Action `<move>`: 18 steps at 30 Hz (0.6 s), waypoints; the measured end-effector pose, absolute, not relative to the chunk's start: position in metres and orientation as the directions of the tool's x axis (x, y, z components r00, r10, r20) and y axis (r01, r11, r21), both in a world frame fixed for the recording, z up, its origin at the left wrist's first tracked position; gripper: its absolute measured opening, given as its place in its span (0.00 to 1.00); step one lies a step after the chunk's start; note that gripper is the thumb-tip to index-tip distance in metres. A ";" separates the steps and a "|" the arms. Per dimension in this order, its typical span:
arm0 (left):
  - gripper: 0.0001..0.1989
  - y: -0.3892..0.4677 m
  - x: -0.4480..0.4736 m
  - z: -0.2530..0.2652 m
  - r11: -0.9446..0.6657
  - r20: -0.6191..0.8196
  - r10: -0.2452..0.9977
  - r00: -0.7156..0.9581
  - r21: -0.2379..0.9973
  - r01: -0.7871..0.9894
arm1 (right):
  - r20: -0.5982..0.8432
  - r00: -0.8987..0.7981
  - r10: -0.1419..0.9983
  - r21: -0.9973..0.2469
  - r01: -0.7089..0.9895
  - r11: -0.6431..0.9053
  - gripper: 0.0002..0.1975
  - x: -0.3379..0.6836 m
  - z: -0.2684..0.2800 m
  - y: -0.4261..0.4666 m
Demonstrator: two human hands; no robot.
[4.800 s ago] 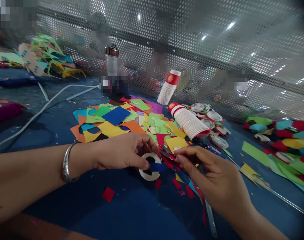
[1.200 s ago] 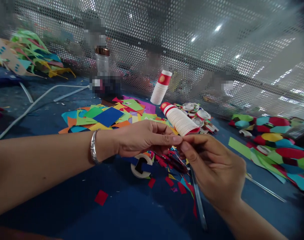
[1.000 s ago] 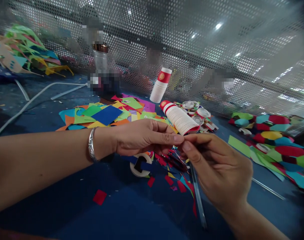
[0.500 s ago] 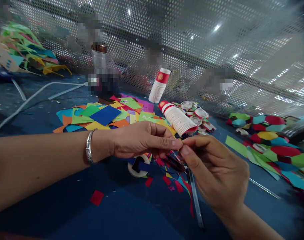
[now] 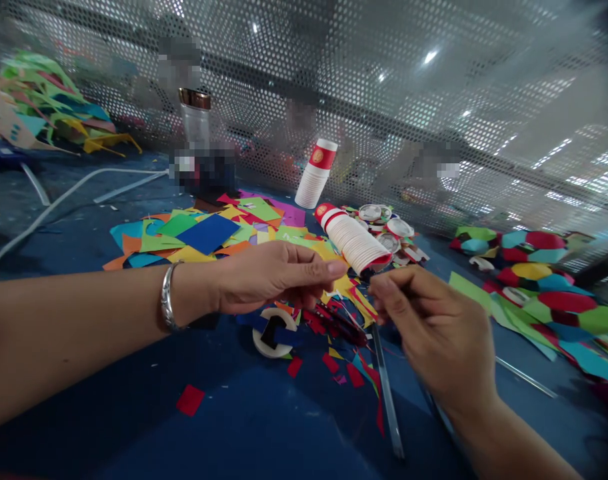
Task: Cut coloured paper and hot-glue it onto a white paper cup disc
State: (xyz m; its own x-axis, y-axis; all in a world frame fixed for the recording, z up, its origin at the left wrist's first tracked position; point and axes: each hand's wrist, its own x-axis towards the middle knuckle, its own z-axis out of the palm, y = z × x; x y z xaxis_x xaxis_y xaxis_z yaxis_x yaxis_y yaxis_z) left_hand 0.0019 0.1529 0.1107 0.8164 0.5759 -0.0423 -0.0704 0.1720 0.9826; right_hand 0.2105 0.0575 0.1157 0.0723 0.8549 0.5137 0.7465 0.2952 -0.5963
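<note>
Pinching thumb against fingers, our left hand (image 5: 279,277) and our right hand (image 5: 434,327) are facing each other above the work, their tips apart; we cannot tell whether anything thin is sitting in either pinch. Beyond the grip, a perforated grey panel (image 5: 264,67) is rising across the background, and beneath it a blue tabletop (image 5: 109,427) is stretching out on every side. Just past our left hand, a loose pile of coloured paper (image 5: 209,233) is spreading over the table, while well to the right of our right hand some multicoloured paper shapes (image 5: 549,300) are lying clustered. Directly beyond the gap between our hands, a stack of paper cups (image 5: 354,237) is lying on its side, its open end pointing back towards us; farther off, a second stack (image 5: 316,173) is standing on end. Below our right fingertips, a clear strip (image 5: 389,400) is slanting towards us. Under our left hand, a white ring (image 5: 277,351) is lying on the tabletop with blue and black pieces across it, and just right of that a dark red tool (image 5: 349,328) is resting among scraps, its shape partly unclear. Smallest of all, a red paper square (image 5: 191,400) is lying nearer us than our left hand.
</note>
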 end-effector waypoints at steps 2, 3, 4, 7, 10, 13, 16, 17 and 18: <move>0.21 0.149 0.002 0.109 0.158 -0.042 0.520 0.853 0.986 -0.048 | 0.488 -0.009 0.873 -0.608 0.714 0.347 0.07 0.205 0.115 0.056; 0.21 0.148 0.002 0.108 0.148 -0.040 0.495 0.868 0.988 -0.038 | 0.478 -0.054 0.877 -0.617 0.690 0.379 0.04 0.202 0.114 0.055; 0.21 0.147 0.002 0.107 0.138 -0.041 0.477 0.878 0.990 -0.029 | 0.469 -0.099 0.878 -0.627 0.663 0.409 0.02 0.200 0.113 0.054; 0.19 0.148 0.002 0.106 0.128 -0.046 0.452 0.891 0.992 -0.014 | 0.457 -0.194 0.868 -0.648 0.596 0.474 0.05 0.198 0.109 0.053; 0.17 0.150 0.002 0.107 0.154 -0.049 0.428 0.902 0.988 -0.019 | 0.479 -0.215 0.851 -0.623 0.599 0.503 0.05 0.198 0.107 0.053; 0.17 0.150 0.002 0.109 0.202 -0.078 0.396 0.915 0.979 -0.004 | 0.531 -0.226 0.817 -0.560 0.629 0.539 0.06 0.197 0.108 0.051; 0.16 0.150 0.001 0.110 0.240 -0.101 0.366 0.925 0.971 0.011 | 0.573 -0.238 0.784 -0.493 0.664 0.562 0.07 0.196 0.110 0.049; 0.16 0.150 0.001 0.110 0.248 -0.102 0.359 0.928 0.969 0.011 | 0.582 -0.238 0.777 -0.478 0.674 0.564 0.07 0.196 0.110 0.048; 0.16 0.150 0.001 0.111 0.251 -0.103 0.354 0.930 0.968 0.012 | 0.591 -0.235 0.772 -0.468 0.679 0.565 0.08 0.196 0.110 0.047</move>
